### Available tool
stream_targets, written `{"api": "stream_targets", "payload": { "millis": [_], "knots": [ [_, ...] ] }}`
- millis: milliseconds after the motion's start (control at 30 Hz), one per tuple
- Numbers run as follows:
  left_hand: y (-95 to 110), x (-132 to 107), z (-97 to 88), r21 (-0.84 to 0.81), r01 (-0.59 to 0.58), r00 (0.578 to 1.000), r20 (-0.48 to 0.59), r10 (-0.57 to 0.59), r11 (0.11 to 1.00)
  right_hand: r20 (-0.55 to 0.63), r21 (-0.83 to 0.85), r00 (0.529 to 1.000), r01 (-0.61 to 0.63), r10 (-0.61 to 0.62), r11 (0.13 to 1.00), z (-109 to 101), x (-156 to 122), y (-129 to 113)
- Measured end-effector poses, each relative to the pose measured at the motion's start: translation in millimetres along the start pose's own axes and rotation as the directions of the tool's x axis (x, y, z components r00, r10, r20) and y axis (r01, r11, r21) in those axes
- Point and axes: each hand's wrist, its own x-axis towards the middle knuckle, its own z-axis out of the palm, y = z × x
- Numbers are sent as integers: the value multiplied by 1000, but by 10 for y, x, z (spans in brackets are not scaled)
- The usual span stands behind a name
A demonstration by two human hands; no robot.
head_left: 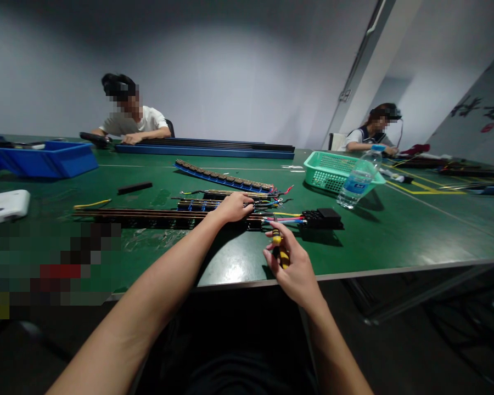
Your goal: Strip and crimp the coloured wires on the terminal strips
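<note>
My left hand (235,207) is closed over a long black rail (164,219) with copper-coloured strips, pressing near its right end. My right hand (292,263) grips pliers (285,257) with yellow-and-black handles. Their tip points up toward the coloured wires (286,219) at the rail's end; whether it touches them I cannot tell. Those wires, yellow, red and blue among them, run to a black connector block (323,219) on the right. Just behind my left hand lie shorter strip assemblies (193,204) with loose wire ends. Farther back is a blue-edged strip assembly (226,178), set at a slant.
A green basket (319,178) and a water bottle (356,186) stand at right. To the left are a blue bin (49,159), a white device (6,206) and a short dark bar (135,188). Two people work across the green table, one behind long blue rails (206,151).
</note>
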Motion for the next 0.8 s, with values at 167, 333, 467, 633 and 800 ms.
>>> {"api": "stream_targets", "payload": {
  "millis": [167,333,467,633,800],
  "knots": [
    [10,4,-3,34,19,1000,19,-20,999,-39,277,988,-130,146,952,-69,102,55],
    [-9,11,11,27,22,999,31,-23,999,74,296,980,-197,183,935,-51,256,46],
    [-22,13,22,44,7,1000,23,-8,999,182,131,959,-243,218,961,-41,396,19],
    [-6,10,18,37,8,1000,14,-8,999,253,-321,956,-62,148,945,-83,542,-31],
    [8,11,8,20,0,1000,3,0,1000,336,-719,899,52,281,693,-79,621,-238]
  ]
}}
